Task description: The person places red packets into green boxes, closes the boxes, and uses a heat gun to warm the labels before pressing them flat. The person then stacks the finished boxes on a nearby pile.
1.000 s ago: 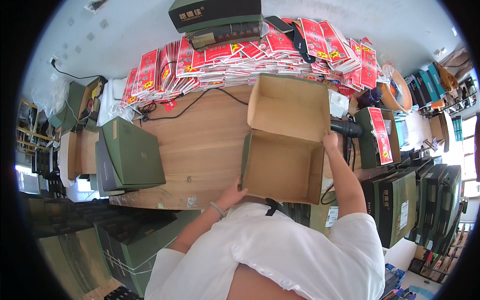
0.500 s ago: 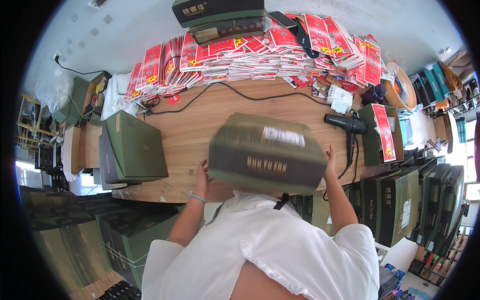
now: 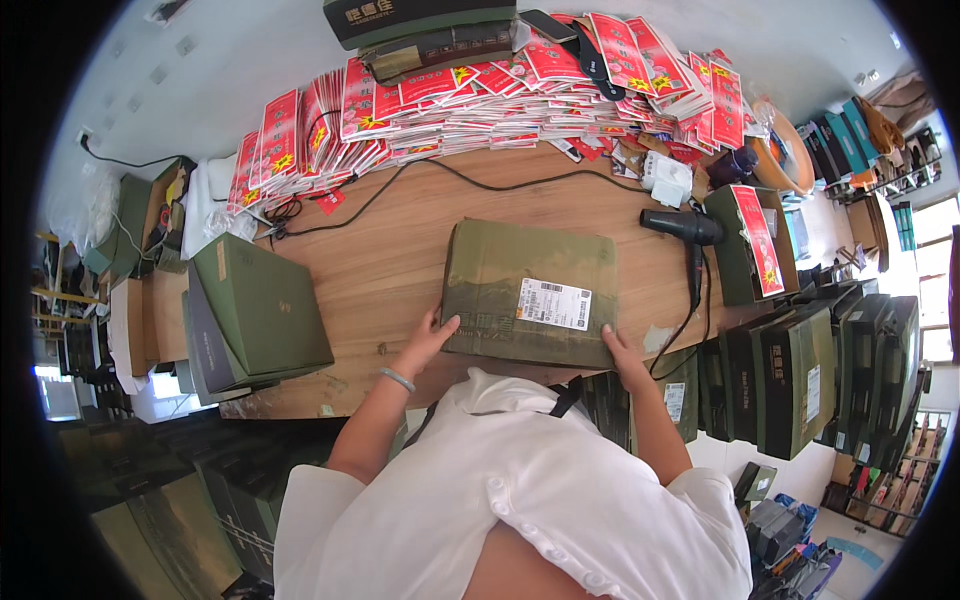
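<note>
I see the left hand (image 3: 428, 340) and right hand (image 3: 625, 358) gripping the green box (image 3: 500, 265) by its near corners. It sits between them, over the table (image 3: 385, 290); I cannot tell whether it touches. Farther right I see a hair dryer (image 3: 675, 225); beyond, red packets (image 3: 480, 130).

A pale bluish-white wall (image 3: 260, 55), dotted with small grey squarish patches (image 3: 185, 46), rises behind a light-brown wood-grain worktop (image 3: 385, 290). A tall divided window (image 3: 936, 310) glares with bright light at the far right. Pale, smooth floor (image 3: 715, 458) shows lower right; a yellow-barred rack (image 3: 60, 293) stands far left.
</note>
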{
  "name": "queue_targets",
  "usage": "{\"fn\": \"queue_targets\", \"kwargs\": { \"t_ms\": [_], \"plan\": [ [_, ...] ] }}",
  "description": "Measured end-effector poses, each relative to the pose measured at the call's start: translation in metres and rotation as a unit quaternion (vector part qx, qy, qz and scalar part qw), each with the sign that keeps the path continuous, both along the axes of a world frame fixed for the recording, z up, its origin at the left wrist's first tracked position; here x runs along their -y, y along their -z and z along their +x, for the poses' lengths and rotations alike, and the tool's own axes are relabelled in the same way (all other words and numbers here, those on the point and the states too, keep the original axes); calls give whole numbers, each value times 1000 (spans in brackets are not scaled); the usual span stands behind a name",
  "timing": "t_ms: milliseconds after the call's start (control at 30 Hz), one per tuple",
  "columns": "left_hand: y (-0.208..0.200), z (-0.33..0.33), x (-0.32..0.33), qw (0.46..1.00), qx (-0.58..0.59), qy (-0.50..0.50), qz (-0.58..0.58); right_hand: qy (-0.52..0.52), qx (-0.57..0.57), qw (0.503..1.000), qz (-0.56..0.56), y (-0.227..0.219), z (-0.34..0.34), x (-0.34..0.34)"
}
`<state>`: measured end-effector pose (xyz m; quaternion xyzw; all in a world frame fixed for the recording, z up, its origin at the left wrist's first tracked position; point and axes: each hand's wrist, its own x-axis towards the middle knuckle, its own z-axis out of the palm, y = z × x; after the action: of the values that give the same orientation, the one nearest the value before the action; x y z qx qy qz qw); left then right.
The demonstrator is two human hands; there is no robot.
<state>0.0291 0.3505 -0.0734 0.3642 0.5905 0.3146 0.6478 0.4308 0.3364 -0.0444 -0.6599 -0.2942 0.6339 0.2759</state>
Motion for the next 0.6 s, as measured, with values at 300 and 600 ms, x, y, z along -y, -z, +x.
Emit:
{"fn": "queue_targets", "kwargs": {
  "t_ms": [300, 600],
  "plan": [
    [71, -58, 1, 996, -85, -11, 25, -32, 29, 989, 140, -43, -27, -14],
    [-160, -98, -48, 965, -21, -234, 117, 116, 112, 956, 246, -10, 19, -71]
  ]
}}
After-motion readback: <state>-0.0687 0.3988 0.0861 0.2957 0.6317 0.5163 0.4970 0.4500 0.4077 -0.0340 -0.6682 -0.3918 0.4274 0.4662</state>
